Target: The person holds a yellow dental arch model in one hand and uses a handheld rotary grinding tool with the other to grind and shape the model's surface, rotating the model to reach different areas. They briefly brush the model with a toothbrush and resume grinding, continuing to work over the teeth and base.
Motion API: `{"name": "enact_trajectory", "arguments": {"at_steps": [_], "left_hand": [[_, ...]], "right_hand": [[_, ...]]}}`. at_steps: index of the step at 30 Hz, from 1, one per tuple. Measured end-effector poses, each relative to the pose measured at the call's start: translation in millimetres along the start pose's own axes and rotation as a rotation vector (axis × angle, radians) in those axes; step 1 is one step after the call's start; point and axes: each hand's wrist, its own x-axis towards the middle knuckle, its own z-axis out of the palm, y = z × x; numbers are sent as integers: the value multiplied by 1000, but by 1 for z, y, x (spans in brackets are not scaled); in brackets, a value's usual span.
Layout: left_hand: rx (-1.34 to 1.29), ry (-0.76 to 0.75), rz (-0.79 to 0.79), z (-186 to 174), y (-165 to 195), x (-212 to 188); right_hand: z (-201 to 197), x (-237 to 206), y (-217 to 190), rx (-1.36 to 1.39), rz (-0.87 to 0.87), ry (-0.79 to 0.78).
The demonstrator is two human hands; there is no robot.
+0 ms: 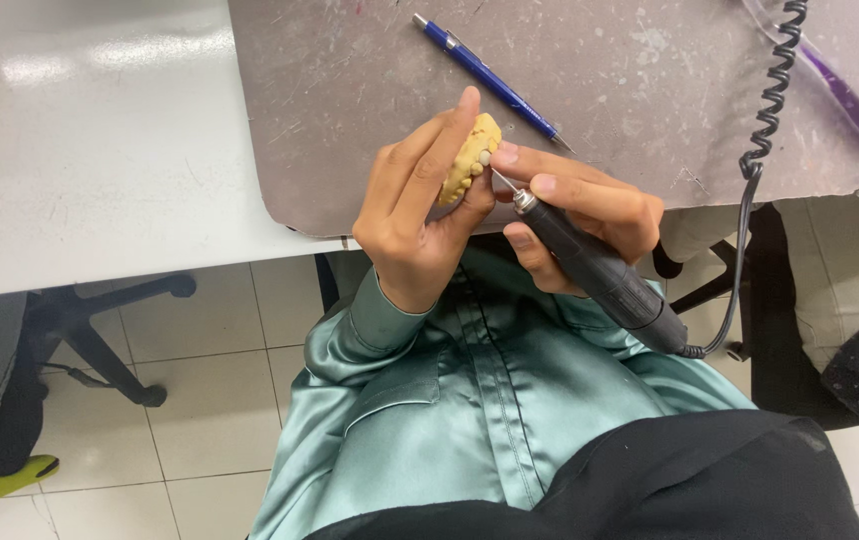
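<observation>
1. Head view: the grey mat covers the white table at 12 o'clock, and a blue pen lies on it just beyond the hands. If the model drops, I judge it would land on the mat's edge or in the lap below, since the hands work over the table's rim.
2. The coiled cable hangs at 2 o'clock; a tug on it could jerk the tool sideways.
3. The left hand is closed around the yellow dental model, fingers curled behind it and thumb in front.
4. The right hand grips the black handpiece like a pen, fingers wrapped shut.
5. The model sits at the left fingertips, at 10 o'clock from the right hand. The bur tip touches its teeth beside the left thumb; a slip could nick the thumb or gouge the model.
</observation>
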Motion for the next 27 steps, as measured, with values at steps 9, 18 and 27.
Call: {"name": "enact_trajectory", "arguments": {"at_steps": [9,18,27], "left_hand": [[39,5,32,4,-3,-6],[-9,-17,19,-1,0,-6],[-33,-56,17,-4,1,-3]], "right_hand": [[8,-11,-3,48,53,96],[1,-5,-2,-136,-74,89],[7,-8,2,-130,-159,141]]}}
